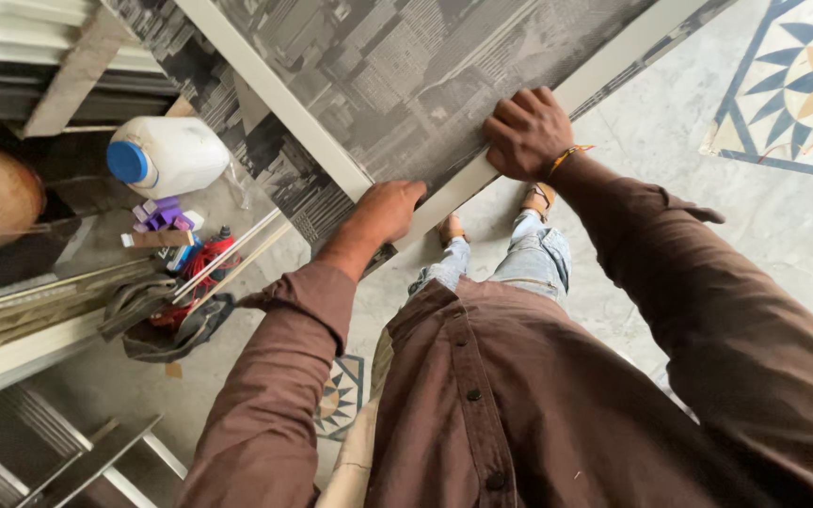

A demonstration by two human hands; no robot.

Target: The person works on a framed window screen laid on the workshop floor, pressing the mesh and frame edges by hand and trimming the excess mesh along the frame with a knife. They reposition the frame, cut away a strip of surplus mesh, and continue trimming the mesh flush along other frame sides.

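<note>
Right now I am steadying the big grey printed panel (406,75) by its pale edge strip: my left hand (383,212) curls around the lower edge, my right hand (527,132) presses fingers-down on top. It stands tilted before my feet, probably resting on the floor; next, I judge, both grips must stay firm to shift it.

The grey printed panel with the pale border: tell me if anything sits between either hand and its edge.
Nothing visible does. The left hand and the right hand both rest directly on the pale border of the grey printed panel. The white jug and the tool pile lie off to the left, apart.
</note>
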